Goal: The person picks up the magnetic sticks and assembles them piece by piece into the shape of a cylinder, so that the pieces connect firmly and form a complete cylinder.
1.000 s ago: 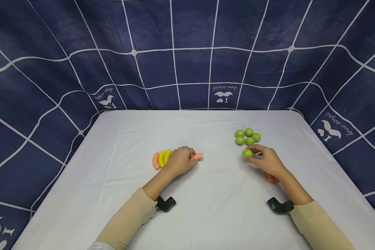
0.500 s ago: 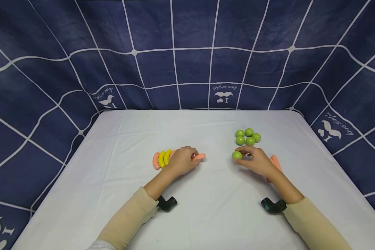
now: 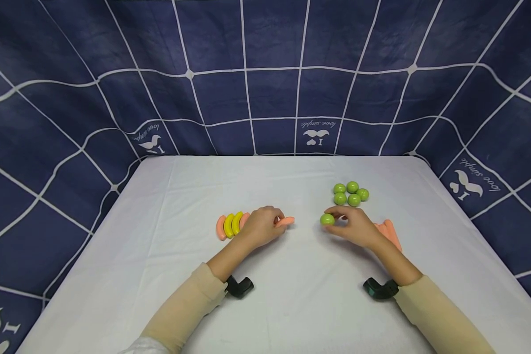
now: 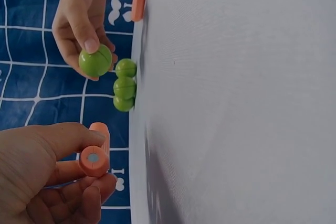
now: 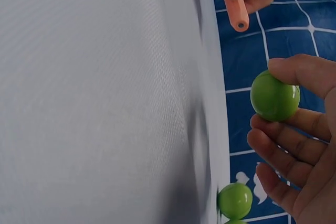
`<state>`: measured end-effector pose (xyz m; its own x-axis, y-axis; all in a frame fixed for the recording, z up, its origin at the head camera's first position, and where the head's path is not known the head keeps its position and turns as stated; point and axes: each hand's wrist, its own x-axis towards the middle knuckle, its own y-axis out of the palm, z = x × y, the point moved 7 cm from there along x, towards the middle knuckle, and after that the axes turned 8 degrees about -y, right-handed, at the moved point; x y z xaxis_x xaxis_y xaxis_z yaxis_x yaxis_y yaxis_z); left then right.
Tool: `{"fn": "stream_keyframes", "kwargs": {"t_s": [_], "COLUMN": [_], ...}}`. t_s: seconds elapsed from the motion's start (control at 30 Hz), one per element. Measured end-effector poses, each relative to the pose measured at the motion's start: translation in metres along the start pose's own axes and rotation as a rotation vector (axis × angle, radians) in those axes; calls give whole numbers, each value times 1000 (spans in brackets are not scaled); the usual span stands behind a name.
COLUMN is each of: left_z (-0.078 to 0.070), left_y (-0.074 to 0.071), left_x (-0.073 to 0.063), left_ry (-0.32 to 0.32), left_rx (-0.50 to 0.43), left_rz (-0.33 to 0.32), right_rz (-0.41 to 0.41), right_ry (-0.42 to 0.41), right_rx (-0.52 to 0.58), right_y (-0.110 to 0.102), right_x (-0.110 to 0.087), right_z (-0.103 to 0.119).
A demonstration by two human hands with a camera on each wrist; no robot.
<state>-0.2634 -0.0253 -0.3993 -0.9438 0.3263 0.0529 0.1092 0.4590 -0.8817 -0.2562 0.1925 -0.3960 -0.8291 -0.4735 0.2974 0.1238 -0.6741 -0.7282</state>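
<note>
In the head view my left hand point(image 3: 261, 226) pinches a salmon-pink curved rod point(image 3: 285, 221) between thumb and fingers. Seen from the left wrist, the rod's round end point(image 4: 93, 158) carries a grey disc. My right hand point(image 3: 351, 226) holds a glossy green ball point(image 3: 327, 220), gripped by thumb and fingertips in the right wrist view. Ball and rod are raised over the white table, facing each other with a gap between them. To the left of my left hand lie curved pieces in a row, among them a pink one point(image 3: 221, 227) and a yellow one point(image 3: 228, 226).
Several green balls point(image 3: 352, 187) are clustered behind my right hand. Pink rods point(image 3: 393, 235) lie beside the right wrist, partly covered by it. A white cloth covers the table point(image 3: 292, 305), and a dark blue checked curtain point(image 3: 274, 93) encloses its back and sides.
My right hand has carried the green ball leftward, uncovering more of the pink rods. My left hand has shifted slightly right with its rod, narrowing the gap.
</note>
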Motion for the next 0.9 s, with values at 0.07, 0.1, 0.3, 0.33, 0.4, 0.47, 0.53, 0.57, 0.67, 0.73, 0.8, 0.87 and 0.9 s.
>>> {"fn": "stream_keyframes", "kwargs": {"t_s": [0.07,0.1,0.3,0.33,0.4,0.47,0.53,0.57,0.67,0.73,0.8,0.87,0.9], "left_z": [-1,-2,-7,-8,-10,-13,-15,-16,-17,-18,-19,-20,-20], "left_y": [0,1,1,1,2,3,4,4,6,6,6,6,7], "left_x": [1,1,3,3,4,5,5,5,6,6,6,6,7], "left_ry": [4,6,30,36,44,52,58,59,60,61,63,66,68], "left_rx": [1,2,-9,-10,-9,-3,1,0,2,5,8,7,6], "left_rz": [1,0,-6,-6,-7,-5,0,3,12,12,8,4,3], "right_rz": [0,0,4,4,5,5,5,8,14,22,27,30,32], "right_ry": [-9,-12,-44,-48,-53,-61,-64,-66,-63,-52,-45,-46,-49], "right_rx": [3,4,16,17,21,22,28,33,39,44,44,43,45], "right_y": [1,2,7,8,10,12,15,16,19,21,23,24,25], "right_x": [1,2,5,6,8,9,11,12,13,13,14,14,15], "right_z": [1,1,5,5,6,7,8,9,10,11,11,10,11]}}
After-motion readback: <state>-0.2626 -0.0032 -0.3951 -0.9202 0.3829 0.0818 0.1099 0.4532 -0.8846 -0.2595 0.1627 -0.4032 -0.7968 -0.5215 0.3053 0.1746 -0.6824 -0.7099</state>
